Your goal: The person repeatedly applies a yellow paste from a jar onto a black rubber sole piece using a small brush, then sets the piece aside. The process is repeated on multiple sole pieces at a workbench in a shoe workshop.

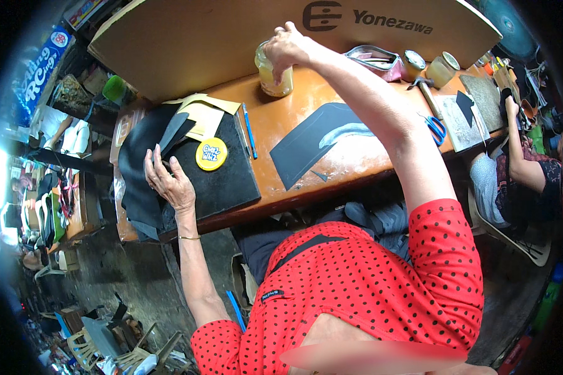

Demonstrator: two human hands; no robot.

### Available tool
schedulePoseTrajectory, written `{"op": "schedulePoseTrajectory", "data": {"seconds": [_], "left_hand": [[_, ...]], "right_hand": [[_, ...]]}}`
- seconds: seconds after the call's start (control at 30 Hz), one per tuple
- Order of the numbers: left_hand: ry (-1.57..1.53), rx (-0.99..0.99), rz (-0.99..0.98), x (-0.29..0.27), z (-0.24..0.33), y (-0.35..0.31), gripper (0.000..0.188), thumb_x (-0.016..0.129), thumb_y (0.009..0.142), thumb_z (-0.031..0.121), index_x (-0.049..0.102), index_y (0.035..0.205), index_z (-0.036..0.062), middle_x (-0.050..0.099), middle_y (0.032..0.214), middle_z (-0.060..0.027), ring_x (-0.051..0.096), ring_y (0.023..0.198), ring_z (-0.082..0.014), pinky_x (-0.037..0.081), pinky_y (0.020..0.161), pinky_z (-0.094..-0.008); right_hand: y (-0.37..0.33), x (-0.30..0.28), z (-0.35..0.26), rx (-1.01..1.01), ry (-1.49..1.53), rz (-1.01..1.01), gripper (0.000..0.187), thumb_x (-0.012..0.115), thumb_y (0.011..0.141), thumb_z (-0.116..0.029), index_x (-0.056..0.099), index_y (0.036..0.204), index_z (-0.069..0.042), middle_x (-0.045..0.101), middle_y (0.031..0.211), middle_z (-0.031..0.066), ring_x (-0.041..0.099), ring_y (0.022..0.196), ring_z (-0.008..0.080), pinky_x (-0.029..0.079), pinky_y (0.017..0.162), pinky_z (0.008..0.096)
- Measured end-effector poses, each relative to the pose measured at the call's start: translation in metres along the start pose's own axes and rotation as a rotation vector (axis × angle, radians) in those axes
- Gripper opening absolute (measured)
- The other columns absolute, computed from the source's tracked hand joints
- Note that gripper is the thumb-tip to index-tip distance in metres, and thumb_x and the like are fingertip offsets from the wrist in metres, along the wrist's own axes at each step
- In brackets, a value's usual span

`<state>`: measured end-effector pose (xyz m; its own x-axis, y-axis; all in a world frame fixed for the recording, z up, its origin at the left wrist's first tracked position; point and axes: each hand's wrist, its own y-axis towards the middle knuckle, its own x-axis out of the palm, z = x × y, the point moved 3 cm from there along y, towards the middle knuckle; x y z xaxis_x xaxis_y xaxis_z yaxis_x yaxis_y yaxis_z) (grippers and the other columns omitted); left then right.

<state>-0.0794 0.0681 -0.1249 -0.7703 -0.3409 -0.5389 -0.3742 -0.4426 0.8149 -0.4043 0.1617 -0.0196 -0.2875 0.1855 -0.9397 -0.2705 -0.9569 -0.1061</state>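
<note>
I have the right hand (288,50) at the mouth of the glass jar (270,87) on the worktop (263,134); whether that grip is clenched, I can't tell. The left hand (174,186), loosely spread, holds nothing. I'd keep the jar upright, moving gently.

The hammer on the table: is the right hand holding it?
No, the right hand is at the glass jar, while the hammer lies apart, farther right.

Head-worn, left in a side-by-side fisheye pair. Looks steeply down from close above, past the red dotted shirt (369,281), to both hands (174,185) and across the desk (275,119) toward the cardboard (213,47).
</note>
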Motion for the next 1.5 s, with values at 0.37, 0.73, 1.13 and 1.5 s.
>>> {"op": "schedulePoseTrajectory", "data": {"seconds": [0.37, 0.73, 1.13, 1.5], "left_hand": [[-0.001, 0.028, 0.006, 0.002, -0.002, 0.0, 0.037, 0.055, 0.093, 0.022, 0.053, 0.127, 0.0073, 0.049, 0.129, -0.0126, 0.044, 0.122, -0.0277, 0.032, 0.102, -0.0412], [0.028, 0.057, -0.02, 0.005, -0.002, -0.005, 0.038, 0.058, 0.09, 0.021, 0.054, 0.126, 0.0112, 0.047, 0.13, -0.0111, 0.043, 0.122, -0.0275, 0.032, 0.103, -0.0413], [0.042, 0.055, -0.005, 0.006, -0.005, -0.005, 0.038, 0.056, 0.092, 0.025, 0.054, 0.127, 0.0112, 0.049, 0.128, -0.0131, 0.044, 0.121, -0.0283, 0.032, 0.102, -0.0414], [0.023, 0.021, -0.005, 0.008, -0.01, -0.005, 0.039, 0.059, 0.089, 0.023, 0.054, 0.127, 0.0128, 0.049, 0.128, -0.0114, 0.045, 0.12, -0.0281, 0.032, 0.101, -0.0417]], "right_hand": [[-0.112, -0.013, -0.028, -0.222, 0.302, 0.132, 0.053, 0.075, 0.066, -0.048, 0.064, 0.107, -0.015, 0.059, 0.098, 0.011, 0.049, 0.101, 0.0266, 0.032, 0.085, 0.0451], [-0.22, 0.125, -0.074, 0.06, 0.52, -0.095, 0.051, 0.048, 0.084, -0.011, 0.047, 0.134, -0.017, 0.05, 0.125, 0.0209, 0.046, 0.12, 0.0347, 0.029, 0.101, 0.0518], [-0.23, 0.106, -0.127, 0.068, 0.363, -0.142, 0.056, 0.045, 0.086, -0.009, 0.033, 0.14, -0.012, 0.05, 0.128, 0.0165, 0.043, 0.125, 0.0328, 0.026, 0.104, 0.0552], [-0.218, 0.149, -0.102, 0.055, -0.475, 0.101, 0.072, 0.042, 0.089, -0.017, 0.005, 0.15, -0.014, 0.045, 0.122, 0.0105, 0.039, 0.117, 0.0261, 0.015, 0.105, 0.0476]]}}
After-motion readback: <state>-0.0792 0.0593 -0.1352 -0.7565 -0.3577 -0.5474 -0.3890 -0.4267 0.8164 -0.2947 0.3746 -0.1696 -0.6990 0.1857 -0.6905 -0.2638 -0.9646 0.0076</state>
